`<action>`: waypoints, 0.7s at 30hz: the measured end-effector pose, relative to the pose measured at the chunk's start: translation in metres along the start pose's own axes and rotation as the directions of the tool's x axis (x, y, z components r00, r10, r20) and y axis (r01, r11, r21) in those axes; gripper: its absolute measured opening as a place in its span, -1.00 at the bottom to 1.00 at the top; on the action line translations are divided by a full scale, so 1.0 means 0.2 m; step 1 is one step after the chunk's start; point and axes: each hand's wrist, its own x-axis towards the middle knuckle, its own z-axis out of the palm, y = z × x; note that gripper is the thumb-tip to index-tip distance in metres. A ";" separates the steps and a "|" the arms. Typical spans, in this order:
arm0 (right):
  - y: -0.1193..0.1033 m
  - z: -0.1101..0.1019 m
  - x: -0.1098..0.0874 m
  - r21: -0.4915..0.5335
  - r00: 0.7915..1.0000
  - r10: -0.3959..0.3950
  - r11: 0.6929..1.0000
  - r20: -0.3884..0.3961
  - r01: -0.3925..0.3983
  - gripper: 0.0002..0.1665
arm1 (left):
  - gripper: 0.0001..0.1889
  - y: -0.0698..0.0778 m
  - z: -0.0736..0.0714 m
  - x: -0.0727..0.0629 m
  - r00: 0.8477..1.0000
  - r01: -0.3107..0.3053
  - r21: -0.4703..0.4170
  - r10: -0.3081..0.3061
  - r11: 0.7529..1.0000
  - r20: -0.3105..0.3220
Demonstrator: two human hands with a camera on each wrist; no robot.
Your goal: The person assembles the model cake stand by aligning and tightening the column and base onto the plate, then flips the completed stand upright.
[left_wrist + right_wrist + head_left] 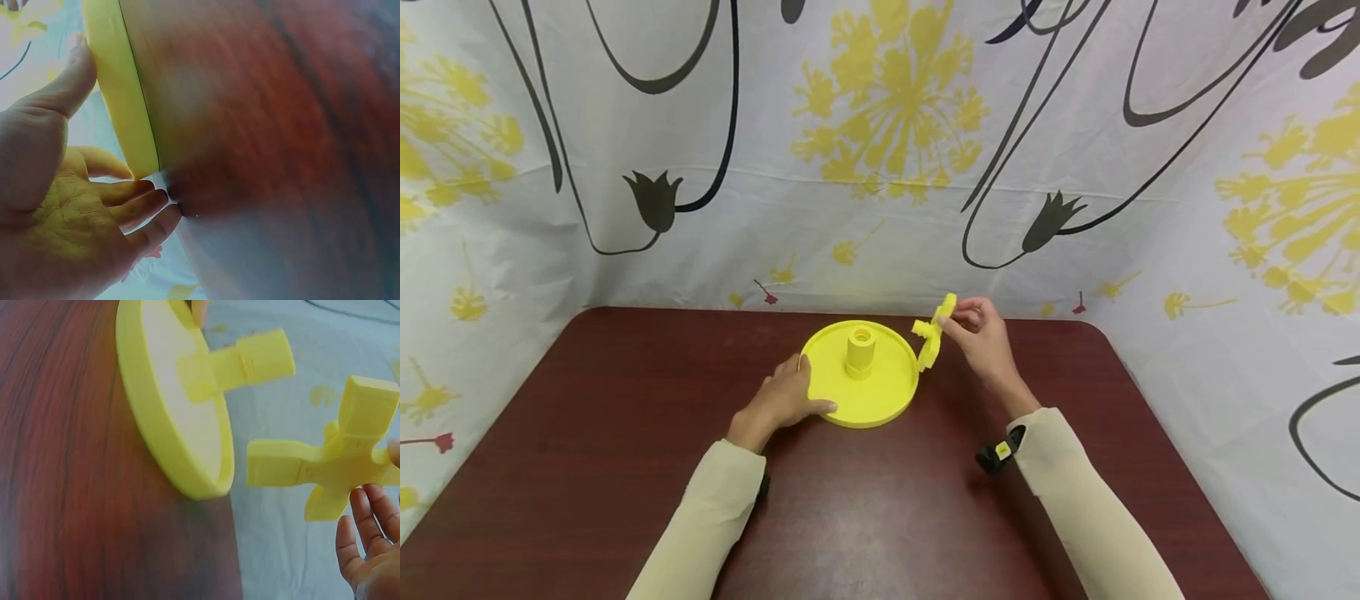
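A round yellow base [880,396] with a raised rim lies on the table, and a hollow-topped post [861,352] rises from its middle. The left hand [782,393] holds the base at its left edge, thumb and fingers spread along the rim [122,87]. Just off the base's right side, the right hand [985,337] pinches a yellow cross-shaped piece [340,465] with blocky arms. That piece is tilted in the air, apart from the post. Part of one of its arms is hidden by the right fingers.
The dark red-brown table [865,508] stretches around the base. Behind it and on both sides hangs a white patterned cloth [760,225], close to the table's far edge. A black wrist strap [1000,450] sits at the right sleeve.
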 end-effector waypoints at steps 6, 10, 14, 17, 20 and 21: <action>-0.07 0.12 0.00 -0.020 0.994 -0.090 0.996 0.066 0.091 -0.63 | 0.10 0.00 0.00 0.01 1.000 0.004 0.050 -0.003 0.999 -0.006; -0.12 0.19 0.01 -0.047 0.984 -0.147 0.987 0.105 0.152 -0.67 | 0.11 0.00 0.01 0.01 1.000 0.016 0.055 -0.017 0.998 0.007; -0.18 0.26 0.01 -0.080 0.969 -0.214 0.971 0.121 0.224 -0.72 | 0.11 0.01 0.01 0.02 0.999 0.031 0.054 -0.032 0.998 0.024; -0.22 0.31 0.01 -0.105 0.959 -0.255 0.958 0.123 0.268 -0.72 | 0.11 0.01 0.00 0.02 0.999 0.037 0.050 -0.039 0.998 0.033; -0.25 0.35 0.01 -0.147 0.950 -0.286 0.941 0.129 0.304 -0.70 | 0.12 0.01 -0.01 0.02 0.998 0.039 0.049 -0.041 0.998 0.037; -0.25 0.36 0.01 -0.161 0.945 -0.297 0.935 0.134 0.316 -0.70 | 0.12 0.01 -0.01 0.02 0.999 0.037 0.049 -0.039 0.998 0.037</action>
